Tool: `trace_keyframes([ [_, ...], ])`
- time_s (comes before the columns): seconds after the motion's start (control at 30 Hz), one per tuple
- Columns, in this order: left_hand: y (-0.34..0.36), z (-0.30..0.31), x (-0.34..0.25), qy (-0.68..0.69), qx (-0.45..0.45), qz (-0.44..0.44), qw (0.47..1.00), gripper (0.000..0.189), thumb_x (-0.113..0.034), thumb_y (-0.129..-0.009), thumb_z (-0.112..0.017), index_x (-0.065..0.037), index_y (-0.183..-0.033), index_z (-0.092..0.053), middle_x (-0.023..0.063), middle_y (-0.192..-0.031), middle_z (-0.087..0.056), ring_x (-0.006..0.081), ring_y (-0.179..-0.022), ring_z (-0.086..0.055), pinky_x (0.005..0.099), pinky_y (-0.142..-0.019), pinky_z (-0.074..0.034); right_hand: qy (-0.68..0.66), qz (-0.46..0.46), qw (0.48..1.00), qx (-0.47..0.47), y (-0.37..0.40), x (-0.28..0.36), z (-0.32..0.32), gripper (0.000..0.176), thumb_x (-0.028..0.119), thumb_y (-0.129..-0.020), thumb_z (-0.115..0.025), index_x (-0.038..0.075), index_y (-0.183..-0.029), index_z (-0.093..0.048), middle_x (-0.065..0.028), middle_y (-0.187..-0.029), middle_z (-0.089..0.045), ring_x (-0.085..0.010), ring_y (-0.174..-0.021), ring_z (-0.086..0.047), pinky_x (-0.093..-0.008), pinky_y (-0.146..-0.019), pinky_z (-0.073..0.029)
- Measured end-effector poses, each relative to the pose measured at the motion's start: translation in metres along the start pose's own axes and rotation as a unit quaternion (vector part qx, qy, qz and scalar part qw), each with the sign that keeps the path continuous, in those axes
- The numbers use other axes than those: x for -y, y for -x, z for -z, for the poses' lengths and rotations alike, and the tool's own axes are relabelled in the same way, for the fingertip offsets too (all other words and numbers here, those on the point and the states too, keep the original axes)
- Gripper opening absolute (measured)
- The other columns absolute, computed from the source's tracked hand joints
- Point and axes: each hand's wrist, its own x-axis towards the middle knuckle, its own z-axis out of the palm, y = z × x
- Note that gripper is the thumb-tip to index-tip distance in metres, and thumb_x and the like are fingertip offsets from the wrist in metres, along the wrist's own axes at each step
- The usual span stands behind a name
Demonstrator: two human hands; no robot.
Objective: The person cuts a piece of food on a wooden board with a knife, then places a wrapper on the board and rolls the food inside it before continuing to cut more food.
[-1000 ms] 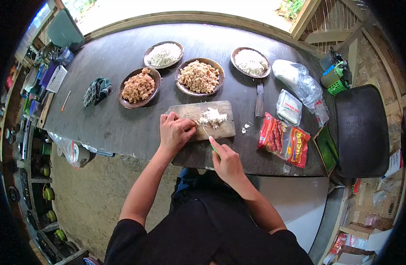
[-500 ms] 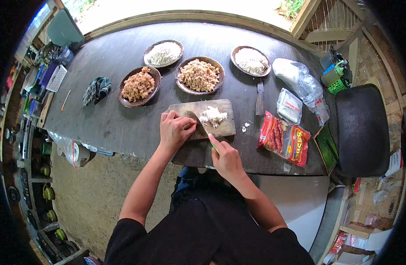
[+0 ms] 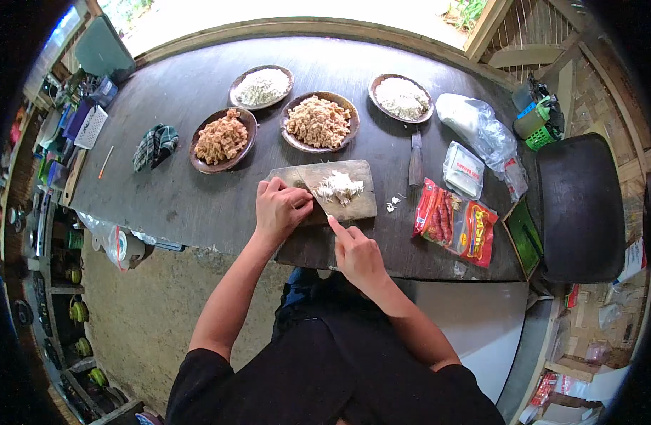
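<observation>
A wooden cutting board point(image 3: 355, 170) lies near the table's front edge with a pile of chopped white food point(image 3: 340, 188) on its right half. My right hand point(image 3: 357, 256) is closed round the handle of a knife point(image 3: 316, 196), index finger stretched along it. The blade points up and left over the board, between the pile and my left hand. My left hand point(image 3: 283, 210) rests at the board's left side with its fingers pressed together close to the blade; what they hold is hidden.
Behind the board stand bowls of brown pieces point(image 3: 223, 139) point(image 3: 318, 122) and plates of white shreds point(image 3: 262, 86) point(image 3: 403, 98). To the right lie another knife point(image 3: 415, 161), a red sausage packet point(image 3: 454, 222) and plastic bags point(image 3: 481, 131). A checked cloth point(image 3: 155, 145) lies left.
My right hand and the knife handle have shifted slightly left and down. My left hand has stayed almost in place.
</observation>
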Motion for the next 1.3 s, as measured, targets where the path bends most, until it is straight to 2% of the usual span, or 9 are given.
trace_keyframes([
  [0.07, 0.000, 0.000, 0.000, -0.001, 0.002, 0.000, 1.000, 0.010, -0.027, -0.074, -0.082, -0.019, -0.079, -0.080, -0.0054, -0.081, -0.077, 0.0171, -0.082, -0.058, 0.0347, -0.083, -0.040, -0.004, 0.001, 1.000, -0.004, 0.000, -0.001, 0.001, 0.051, 0.007, -0.096, -0.063, 0.010, -0.146, -0.058, -0.0154, -0.082, -0.060, -0.0374, -0.068, -0.068, -0.0485, -0.063, -0.057],
  [0.13, 0.000, 0.000, -0.001, 0.002, -0.013, -0.007, 1.000, 0.009, -0.027, -0.074, -0.081, -0.019, -0.078, -0.079, -0.0066, -0.081, -0.077, 0.0168, -0.081, -0.057, 0.0349, -0.084, -0.040, -0.032, -0.024, 0.999, -0.009, 0.002, 0.000, 0.004, 0.056, 0.002, -0.090, -0.064, 0.011, -0.145, -0.059, -0.0165, -0.082, -0.061, -0.0384, -0.072, -0.066, -0.0490, -0.066, -0.054],
  [0.33, 0.000, 0.001, 0.000, -0.005, -0.019, -0.017, 1.000, 0.009, -0.025, -0.074, -0.082, -0.019, -0.079, -0.079, -0.0076, -0.082, -0.075, 0.0180, -0.084, -0.057, 0.0354, -0.086, -0.041, -0.055, -0.014, 0.998, -0.004, 0.007, 0.004, 0.008, 0.057, 0.001, -0.090, -0.066, 0.011, -0.145, -0.059, -0.0164, -0.081, -0.060, -0.0379, -0.073, -0.065, -0.0487, -0.066, -0.054],
  [0.47, 0.002, -0.003, 0.003, 0.009, -0.013, -0.011, 1.000, 0.009, -0.025, -0.074, -0.082, -0.018, -0.079, -0.079, -0.0073, -0.084, -0.076, 0.0189, -0.085, -0.057, 0.0351, -0.087, -0.041, -0.070, -0.009, 0.997, -0.002, 0.003, 0.001, 0.007, 0.057, 0.002, -0.090, -0.065, 0.012, -0.146, -0.059, -0.0163, -0.082, -0.061, -0.0382, -0.073, -0.066, -0.0490, -0.067, -0.055],
  [0.53, 0.002, -0.002, 0.002, 0.022, -0.006, 0.000, 1.000, 0.010, -0.026, -0.074, -0.083, -0.018, -0.080, -0.080, -0.0069, -0.084, -0.076, 0.0187, -0.085, -0.057, 0.0347, -0.086, -0.041, -0.017, -0.001, 1.000, 0.011, 0.002, 0.000, 0.003, 0.054, 0.007, -0.095, -0.063, 0.011, -0.148, -0.056, -0.0157, -0.084, -0.061, -0.0381, -0.067, -0.067, -0.0489, -0.062, -0.057],
  [0.77, 0.002, -0.001, 0.002, 0.020, -0.006, 0.007, 1.000, 0.010, -0.026, -0.075, -0.083, -0.020, -0.082, -0.081, -0.0058, -0.082, -0.076, 0.0179, -0.084, -0.057, 0.0344, -0.084, -0.042, -0.006, 0.002, 1.000, -0.004, 0.002, -0.004, -0.001, 0.053, 0.007, -0.095, -0.063, 0.011, -0.148, -0.056, -0.0155, -0.085, -0.062, -0.0375, -0.067, -0.067, -0.0487, -0.063, -0.057],
  [0.83, 0.002, -0.001, 0.001, 0.023, -0.010, 0.014, 1.000, 0.008, -0.026, -0.075, -0.083, -0.020, -0.080, -0.080, -0.0057, -0.080, -0.076, 0.0179, -0.082, -0.058, 0.0344, -0.083, -0.042, -0.036, -0.027, 0.999, -0.025, 0.003, -0.002, 0.003, 0.055, 0.002, -0.091, -0.065, 0.011, -0.145, -0.059, -0.0164, -0.084, -0.062, -0.0388, -0.072, -0.066, -0.0489, -0.066, -0.055],
  [1.07, 0.003, -0.003, 0.003, 0.012, -0.005, 0.002, 1.000, 0.010, -0.024, -0.073, -0.084, -0.018, -0.080, -0.080, -0.0045, -0.078, -0.075, 0.0182, -0.080, -0.059, 0.0351, -0.081, -0.042, -0.065, -0.005, 0.998, -0.006, 0.010, -0.001, 0.006, 0.055, 0.002, -0.092, -0.066, 0.010, -0.145, -0.058, -0.0171, -0.084, -0.062, -0.0382, -0.073, -0.066, -0.0489, -0.067, -0.054],
  [1.3, 0.002, -0.003, 0.002, 0.018, -0.012, 0.010, 1.000, 0.010, -0.026, -0.073, -0.083, -0.018, -0.078, -0.078, -0.0026, -0.073, -0.070, 0.0194, -0.081, -0.059, 0.0358, -0.082, -0.043, -0.012, 0.003, 1.000, 0.004, 0.002, -0.002, -0.003, 0.053, 0.007, -0.095, -0.064, 0.011, -0.147, -0.057, -0.0149, -0.083, -0.061, -0.0369, -0.067, -0.068, -0.0480, -0.063, -0.058],
])
